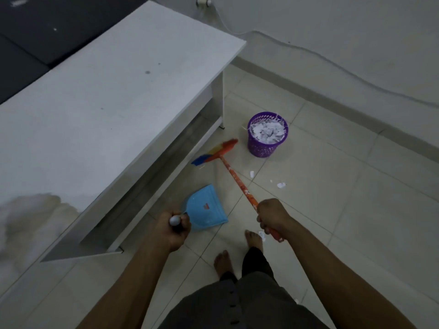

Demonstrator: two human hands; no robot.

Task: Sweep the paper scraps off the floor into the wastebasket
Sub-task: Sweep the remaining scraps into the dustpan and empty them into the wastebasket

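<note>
My right hand (pixel 273 216) is shut on the orange handle of a broom (pixel 234 175). Its multicoloured bristle head (pixel 215 151) rests on the floor just left of the wastebasket. My left hand (pixel 174 227) grips the handle of a light blue dustpan (pixel 205 207), which is held low over the tiles in front of my bare feet. The purple mesh wastebasket (pixel 267 148) stands on the floor and is filled with white paper scraps (pixel 267 131). A few loose scraps lie on the tiles: one scrap (pixel 252 173), another scrap (pixel 281 185), and a third scrap (pixel 261 235) beside my foot.
A long white table (pixel 95 103) runs along the left, its leg (pixel 219 103) close to the broom head. A wall with a cable (pixel 356 65) closes off the back right. Pale tiled floor (pixel 344 210) spreads to the right.
</note>
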